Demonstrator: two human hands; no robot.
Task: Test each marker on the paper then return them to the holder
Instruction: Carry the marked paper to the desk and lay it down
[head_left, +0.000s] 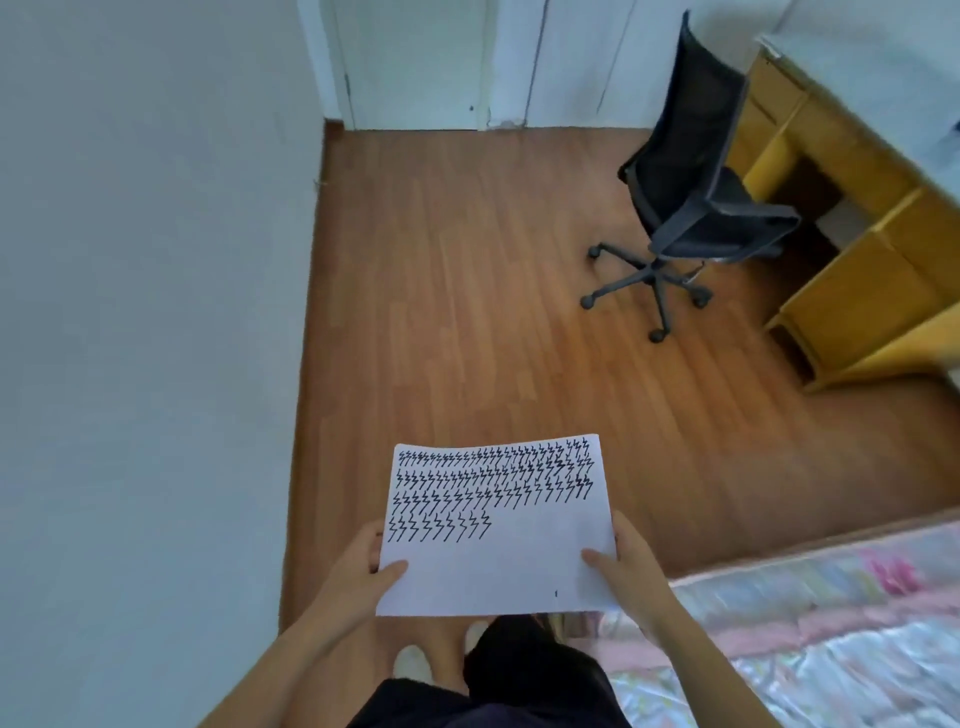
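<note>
Two hands pinch the paper (496, 525): left hand (358, 569) at its left edge, right hand (628, 566) at its right, likely keeping it flat to read. Beyond the paper stands a chair (691, 208); no markers or holder show.

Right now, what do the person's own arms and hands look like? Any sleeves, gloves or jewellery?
Both forearms are bare up to the bottom edge of the picture, so no sleeves show. The left hand and the right hand wear no gloves, and no rings, watch or bracelets can be seen. Lower down there is dark clothing.
</note>
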